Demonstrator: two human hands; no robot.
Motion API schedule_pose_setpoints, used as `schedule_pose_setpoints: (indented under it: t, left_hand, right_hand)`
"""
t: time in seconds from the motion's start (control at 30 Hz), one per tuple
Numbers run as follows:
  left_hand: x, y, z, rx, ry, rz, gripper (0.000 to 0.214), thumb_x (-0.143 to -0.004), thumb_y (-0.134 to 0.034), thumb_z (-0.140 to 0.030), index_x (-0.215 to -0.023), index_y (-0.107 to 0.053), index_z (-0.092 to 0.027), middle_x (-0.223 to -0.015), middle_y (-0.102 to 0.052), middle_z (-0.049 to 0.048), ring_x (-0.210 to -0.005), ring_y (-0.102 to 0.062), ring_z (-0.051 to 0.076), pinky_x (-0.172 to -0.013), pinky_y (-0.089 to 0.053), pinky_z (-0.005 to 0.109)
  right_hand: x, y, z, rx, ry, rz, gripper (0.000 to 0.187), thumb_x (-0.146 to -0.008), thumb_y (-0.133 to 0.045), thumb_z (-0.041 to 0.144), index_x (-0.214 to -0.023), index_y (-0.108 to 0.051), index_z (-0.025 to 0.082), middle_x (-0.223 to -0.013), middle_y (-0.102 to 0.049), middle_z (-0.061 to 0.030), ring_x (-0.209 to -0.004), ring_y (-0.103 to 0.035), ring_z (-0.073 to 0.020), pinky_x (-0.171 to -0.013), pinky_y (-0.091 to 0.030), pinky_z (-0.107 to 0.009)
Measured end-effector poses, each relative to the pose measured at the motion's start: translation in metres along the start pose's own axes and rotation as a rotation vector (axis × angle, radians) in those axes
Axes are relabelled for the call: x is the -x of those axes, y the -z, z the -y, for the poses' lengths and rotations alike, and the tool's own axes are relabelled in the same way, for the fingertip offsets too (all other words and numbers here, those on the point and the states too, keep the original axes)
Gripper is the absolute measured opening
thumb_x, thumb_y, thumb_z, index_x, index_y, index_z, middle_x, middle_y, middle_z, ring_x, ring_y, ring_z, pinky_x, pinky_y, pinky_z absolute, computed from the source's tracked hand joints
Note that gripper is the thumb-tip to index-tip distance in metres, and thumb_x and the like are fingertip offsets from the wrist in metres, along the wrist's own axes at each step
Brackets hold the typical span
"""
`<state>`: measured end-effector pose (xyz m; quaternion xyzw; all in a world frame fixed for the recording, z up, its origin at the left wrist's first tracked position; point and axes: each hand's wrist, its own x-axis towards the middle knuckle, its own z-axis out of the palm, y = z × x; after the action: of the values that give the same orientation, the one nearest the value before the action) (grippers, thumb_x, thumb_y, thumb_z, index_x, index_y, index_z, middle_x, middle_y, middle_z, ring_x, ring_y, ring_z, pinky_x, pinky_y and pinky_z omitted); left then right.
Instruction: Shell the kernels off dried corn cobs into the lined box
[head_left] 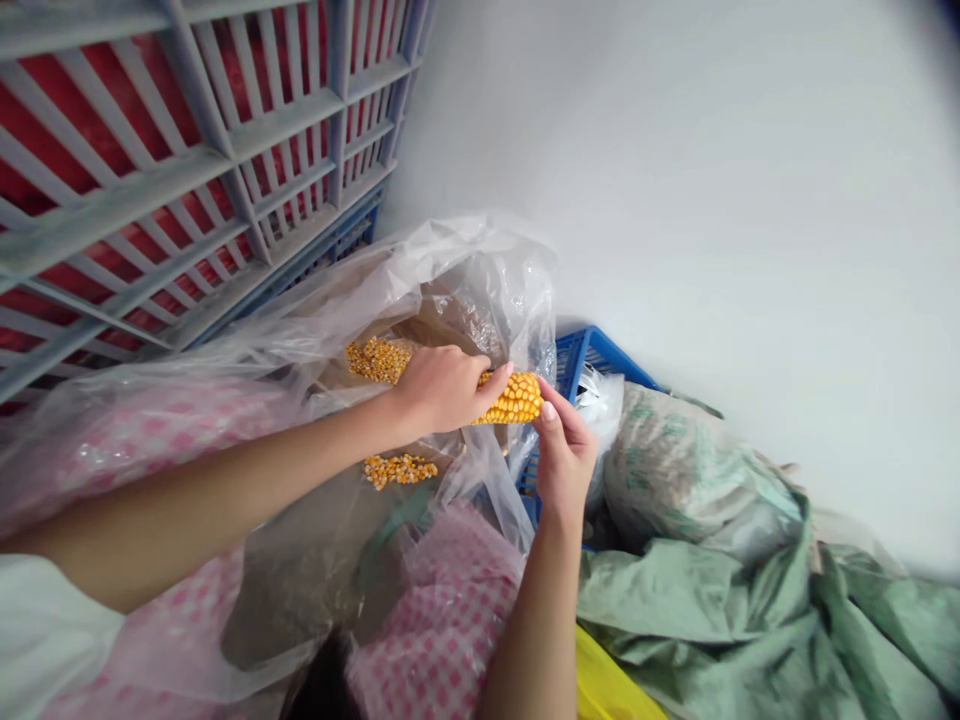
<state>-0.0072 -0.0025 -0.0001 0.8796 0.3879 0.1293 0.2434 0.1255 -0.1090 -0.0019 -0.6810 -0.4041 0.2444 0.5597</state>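
A yellow ear of corn (517,399) is held level between both hands, above an open clear plastic bag (450,240). My left hand (448,388) wraps round its left part, with the thumb lying along the top. At the cob's right end, my right hand (566,440) grips the tip between thumb and fingers. Loose corn kernels (400,470) lie in the bag below my left wrist, and a further heap of kernels (375,359) shows behind that hand. The left end of the cob is hidden by my left hand.
Slatted grey plastic crates (285,110) with red behind the slats stand at the left. A white wall (712,200) rises behind. To the right are a blue crate (600,345), a stuffed woven sack (682,470) and green sheeting (675,590). Pink checked cloth (450,610) lies in front.
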Motion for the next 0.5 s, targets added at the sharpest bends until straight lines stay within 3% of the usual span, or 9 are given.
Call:
schedule_pose_setpoints:
  t: [0.27,0.5]
  left_hand:
    - [0.0,-0.002,0.001,-0.066,-0.064,-0.125,0.064,-0.087,-0.015,-0.049,-0.077,-0.067,-0.014,-0.07,-0.066,0.0123,-0.07,-0.062,0.023,-0.058,-0.039,0.03]
    - [0.0,0.0,0.0,0.018,-0.031,-0.123,0.063,-0.086,-0.017,-0.052,-0.074,-0.067,-0.015,-0.069,-0.066,0.0126,-0.069,-0.062,0.022,-0.058,-0.038,0.03]
  right_hand:
    - [-0.002,0.0,0.001,0.03,0.019,-0.013,0.029,-0.075,-0.062,0.033,-0.1,-0.067,0.019,-0.102,-0.068,-0.0062,-0.096,-0.062,-0.0205,-0.086,-0.047,-0.036]
    - [-0.002,-0.003,-0.011,-0.058,-0.161,0.066,0.048,-0.079,-0.049,0.052,-0.113,-0.059,0.02,-0.119,-0.059,-0.0093,-0.109,-0.054,-0.0236,-0.089,-0.044,-0.041]
